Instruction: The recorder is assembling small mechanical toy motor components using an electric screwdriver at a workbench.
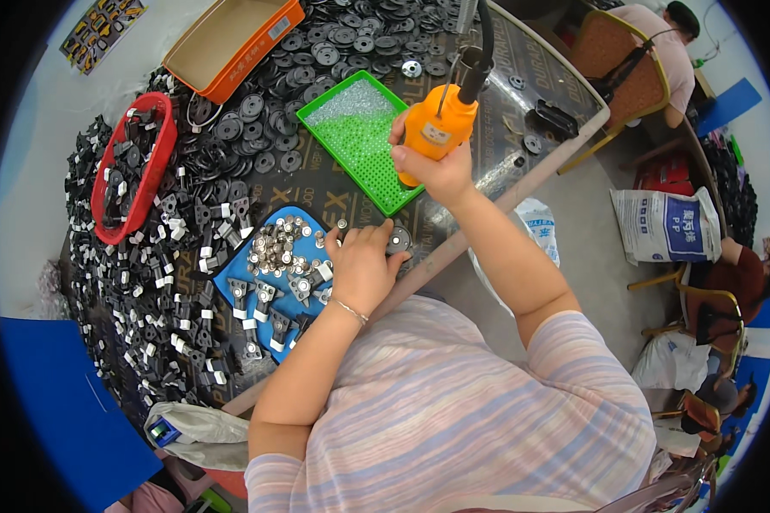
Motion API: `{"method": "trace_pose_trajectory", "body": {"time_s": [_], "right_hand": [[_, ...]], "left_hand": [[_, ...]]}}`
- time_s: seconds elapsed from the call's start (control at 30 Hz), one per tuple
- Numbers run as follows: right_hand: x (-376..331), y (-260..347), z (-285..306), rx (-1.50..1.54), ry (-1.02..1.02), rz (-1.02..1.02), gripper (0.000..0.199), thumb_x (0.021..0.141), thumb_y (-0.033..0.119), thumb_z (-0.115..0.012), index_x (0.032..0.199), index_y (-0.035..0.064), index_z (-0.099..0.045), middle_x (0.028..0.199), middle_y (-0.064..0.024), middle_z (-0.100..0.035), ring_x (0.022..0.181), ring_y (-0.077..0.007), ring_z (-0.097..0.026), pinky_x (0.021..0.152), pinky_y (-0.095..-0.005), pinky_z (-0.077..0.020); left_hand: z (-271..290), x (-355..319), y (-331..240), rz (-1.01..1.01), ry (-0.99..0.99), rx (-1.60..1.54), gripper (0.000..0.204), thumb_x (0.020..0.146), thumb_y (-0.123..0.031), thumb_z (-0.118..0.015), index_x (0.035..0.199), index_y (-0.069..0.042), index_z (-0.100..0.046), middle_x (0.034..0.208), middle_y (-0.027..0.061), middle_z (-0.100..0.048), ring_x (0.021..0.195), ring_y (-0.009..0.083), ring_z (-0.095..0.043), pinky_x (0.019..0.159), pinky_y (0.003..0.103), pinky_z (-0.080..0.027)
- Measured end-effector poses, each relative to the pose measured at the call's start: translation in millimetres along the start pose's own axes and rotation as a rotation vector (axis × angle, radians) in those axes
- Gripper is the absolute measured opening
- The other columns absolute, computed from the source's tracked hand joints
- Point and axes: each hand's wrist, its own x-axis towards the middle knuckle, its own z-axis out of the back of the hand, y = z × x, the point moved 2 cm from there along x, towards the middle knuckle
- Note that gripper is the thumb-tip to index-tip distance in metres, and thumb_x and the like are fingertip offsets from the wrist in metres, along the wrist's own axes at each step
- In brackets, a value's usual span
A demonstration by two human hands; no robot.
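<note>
My right hand (434,171) is wrapped around an orange electric screwdriver (443,120), which hangs from a dark cable. Its lower end is over the right edge of a green tray (388,208) holding many tiny clear and green pieces. Low over the table, my left hand (364,267) has its thumb and index finger at a round black disc (399,238). A small silver metal piece (342,224) sits by its fingertips. Beside this hand is a blue tray (236,272) with small metal parts and black brackets (266,295) that have white tabs. The palm side is hidden.
Heaps of black discs (334,38) cover the far table; brackets with white tabs (175,282) spread left. A red basket (169,141) and an orange box (222,81) stand there. A black part (556,120) lies near the right edge. Other people sit at right near white sacks (667,224).
</note>
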Motion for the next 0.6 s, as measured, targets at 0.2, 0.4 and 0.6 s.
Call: {"method": "trace_pose_trajectory", "body": {"time_s": [0.2, 0.4, 0.6], "right_hand": [[-2.0, -2.2, -1.7, -0.002, 0.004, -0.013, 0.026, 0.072, -0.003, -0.065, 0.094, 0.0018, -0.052, 0.086, -0.007, -0.055, 0.066, -0.0106, -0.055, 0.057, -0.0223, -0.0472], [-1.4, -1.8, -1.8, -0.038, -0.006, 0.017, 0.026, 0.071, -0.003, -0.065, 0.093, 0.0017, -0.051, 0.084, -0.0076, -0.055, 0.065, -0.011, -0.055, 0.055, -0.0224, -0.0472], [-1.8, -3.5, -3.4, -0.01, -0.016, 0.001, 0.025, 0.071, -0.003, -0.064, 0.093, 0.0015, -0.051, 0.082, -0.0077, -0.056, 0.06, -0.0115, -0.056, 0.053, -0.0224, -0.0464]], "left_hand": [[-1.8, 1.9, 0.7, -0.031, -0.022, 0.021, 0.046, 0.074, -0.033, -0.067, 0.11, -0.006, -0.059, 0.087, 0.0066, -0.063, 0.091, 0.0224, -0.056, 0.095, 0.046, -0.026], [10.0, -4.2, 5.1, -0.032, -0.038, 0.039, 0.058, 0.069, -0.04, -0.071, 0.113, -0.005, -0.057, 0.093, 0.0078, -0.062, 0.093, 0.0222, -0.055, 0.096, 0.05, -0.025], [52.7, -31.8, 38.0, 0.059, -0.048, 0.036, 0.063, 0.065, -0.042, -0.073, 0.113, -0.006, -0.056, 0.099, 0.0079, -0.061, 0.098, 0.0238, -0.053, 0.098, 0.049, -0.021]]}}
